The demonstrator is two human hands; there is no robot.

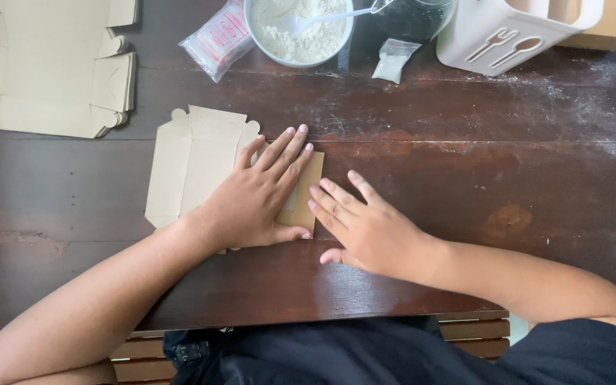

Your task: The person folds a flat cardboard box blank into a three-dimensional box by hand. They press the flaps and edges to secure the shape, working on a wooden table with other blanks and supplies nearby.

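Dark wooden table (465, 185) is carrying a flat cardboard box blank (187, 167), long axis running left to right. I am pressing my left hand (254, 203) open-palmed on its right end, gripping nothing; my right hand (365, 228), also flat and empty, is touching that edge from the right.

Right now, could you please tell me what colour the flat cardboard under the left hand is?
Plain light brown cardboard, clearest in the head view.

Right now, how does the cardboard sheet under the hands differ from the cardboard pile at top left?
The cardboard sheet is a single piece; the cardboard pile is several stacked. The sheet has its right flap folded over, pressed flat by the left hand, with the right hand beside it; the pile lies untouched. Both are tan, die-cut, flat on the table.
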